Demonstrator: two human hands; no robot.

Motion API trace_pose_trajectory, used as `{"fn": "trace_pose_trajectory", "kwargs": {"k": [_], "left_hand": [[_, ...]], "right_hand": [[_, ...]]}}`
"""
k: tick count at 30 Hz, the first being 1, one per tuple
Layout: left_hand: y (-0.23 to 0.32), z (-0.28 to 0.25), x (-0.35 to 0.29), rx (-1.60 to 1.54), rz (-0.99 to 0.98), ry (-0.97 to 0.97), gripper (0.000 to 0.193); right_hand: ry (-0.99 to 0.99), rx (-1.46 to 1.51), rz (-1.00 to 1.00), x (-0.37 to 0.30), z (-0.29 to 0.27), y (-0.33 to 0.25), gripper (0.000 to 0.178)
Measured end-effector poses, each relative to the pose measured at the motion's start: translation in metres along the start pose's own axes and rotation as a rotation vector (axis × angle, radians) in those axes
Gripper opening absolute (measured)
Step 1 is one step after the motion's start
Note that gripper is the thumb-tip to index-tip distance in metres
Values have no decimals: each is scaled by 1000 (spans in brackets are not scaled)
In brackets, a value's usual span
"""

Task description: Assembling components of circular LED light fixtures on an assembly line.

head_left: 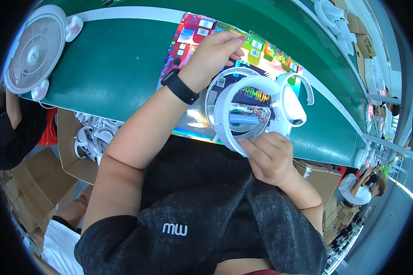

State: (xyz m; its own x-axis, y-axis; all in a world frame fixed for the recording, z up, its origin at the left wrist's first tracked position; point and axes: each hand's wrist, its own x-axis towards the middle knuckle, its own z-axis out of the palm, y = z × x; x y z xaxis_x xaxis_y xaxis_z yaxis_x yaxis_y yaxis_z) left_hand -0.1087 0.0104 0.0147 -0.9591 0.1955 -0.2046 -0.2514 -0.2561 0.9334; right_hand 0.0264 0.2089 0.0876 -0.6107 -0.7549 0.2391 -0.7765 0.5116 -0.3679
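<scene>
My right hand point(270, 158) grips the near rim of a white plastic ring point(224, 112), which is tilted up. Behind and through that ring shows a round white housing point(209, 98), holding a blue cylindrical cell point(243, 118) and thin wires point(261, 112). Beyond the ring, my left hand point(218, 52) hovers above a shiny, colourful printed sheet point(179, 52), its fingers loosely bent and apart with nothing visible in them. To the right of the ring lies a white part with a curved hook-shaped arm point(291, 105). The ring partly covers the housing.
A white fan point(34, 52) stands at the far left of the green table point(110, 59). Below the table edge, a cardboard box point(69, 151) holds several white plastic parts. More white parts point(332, 20) lie at the upper right. Other people sit at left and right.
</scene>
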Motion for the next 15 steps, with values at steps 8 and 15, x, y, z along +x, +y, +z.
{"fn": "trace_pose_trajectory", "kwargs": {"k": [8, 15], "left_hand": [[-12, 8, 2, 41, -26, -110, 36], [-22, 6, 7, 88, -104, -138, 52]], "right_hand": [[-8, -82, 111, 12, 18, 0, 41], [-156, -150, 164, 20, 31, -9, 40]]}}
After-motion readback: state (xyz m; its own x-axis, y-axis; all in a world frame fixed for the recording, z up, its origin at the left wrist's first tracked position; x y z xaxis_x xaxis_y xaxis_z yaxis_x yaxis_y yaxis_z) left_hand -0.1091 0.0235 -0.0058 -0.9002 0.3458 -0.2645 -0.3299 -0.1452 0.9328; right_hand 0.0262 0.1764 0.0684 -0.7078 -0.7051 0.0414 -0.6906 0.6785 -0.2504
